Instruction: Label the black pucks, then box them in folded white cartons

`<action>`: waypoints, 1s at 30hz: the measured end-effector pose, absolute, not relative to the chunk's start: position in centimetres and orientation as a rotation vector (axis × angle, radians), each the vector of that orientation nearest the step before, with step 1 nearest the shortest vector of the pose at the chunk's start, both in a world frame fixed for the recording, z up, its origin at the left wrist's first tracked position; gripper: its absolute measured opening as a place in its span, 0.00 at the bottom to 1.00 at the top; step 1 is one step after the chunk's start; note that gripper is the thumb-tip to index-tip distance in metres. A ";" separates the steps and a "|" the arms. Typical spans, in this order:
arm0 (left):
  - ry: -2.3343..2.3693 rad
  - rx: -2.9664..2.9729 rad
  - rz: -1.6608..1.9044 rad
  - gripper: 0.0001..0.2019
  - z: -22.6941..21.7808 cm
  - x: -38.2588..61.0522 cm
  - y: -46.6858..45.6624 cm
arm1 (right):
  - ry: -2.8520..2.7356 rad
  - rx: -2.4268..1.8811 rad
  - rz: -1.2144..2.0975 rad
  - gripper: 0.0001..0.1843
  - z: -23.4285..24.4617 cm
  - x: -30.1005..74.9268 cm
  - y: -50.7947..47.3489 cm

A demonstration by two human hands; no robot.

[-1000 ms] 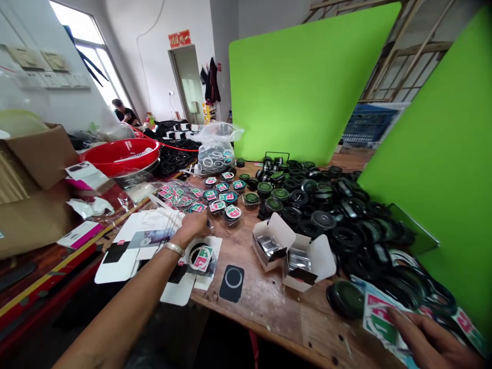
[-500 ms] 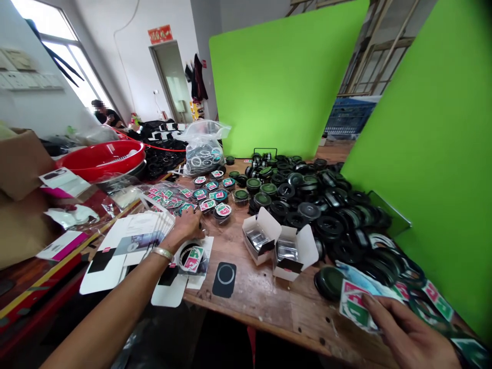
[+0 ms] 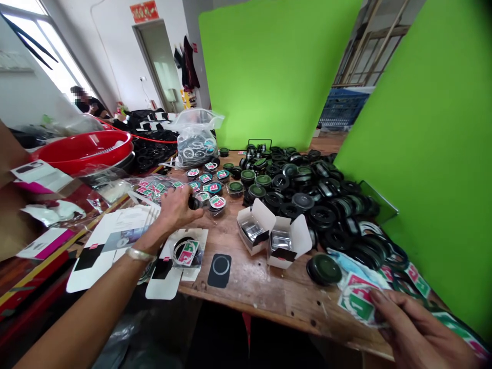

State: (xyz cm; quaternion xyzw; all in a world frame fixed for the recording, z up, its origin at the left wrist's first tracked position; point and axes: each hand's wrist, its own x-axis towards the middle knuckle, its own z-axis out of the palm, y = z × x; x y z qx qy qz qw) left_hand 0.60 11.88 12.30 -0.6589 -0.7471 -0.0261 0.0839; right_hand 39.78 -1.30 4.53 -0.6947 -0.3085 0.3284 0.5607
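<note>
My left hand [image 3: 177, 209] is shut on a small black round piece [image 3: 194, 203], beside rows of black discs with red-and-green labels [image 3: 207, 188]. Below it, a black ring with a printed label [image 3: 186, 252] lies on a white card insert [image 3: 192, 238]. A black round pad [image 3: 220, 270] sits to the right of that card. My right hand [image 3: 417, 328] grips the edge of printed red-and-green label sheets [image 3: 357, 302] at the front right. A dark green lidded disc [image 3: 324, 269] lies just beyond them.
Two open white boxes [image 3: 253, 225] stand by a large heap of black round cases [image 3: 307, 202]. Flat white carton blanks [image 3: 111, 241] lie at left. Behind stand a red basin [image 3: 84, 151], a bag of rings [image 3: 196, 146], green panels [image 3: 272, 72] and a seated person [image 3: 86, 101].
My left hand has risen from the white card toward the labelled discs and now holds a small black piece. The view has swung, so everything sits further left and higher.
</note>
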 end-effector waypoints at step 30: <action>-2.116 -2.581 -1.272 0.37 -1.4 9.3 -1.5 | -2.310 -1.065 -0.362 0.16 0.6 24.3 1.8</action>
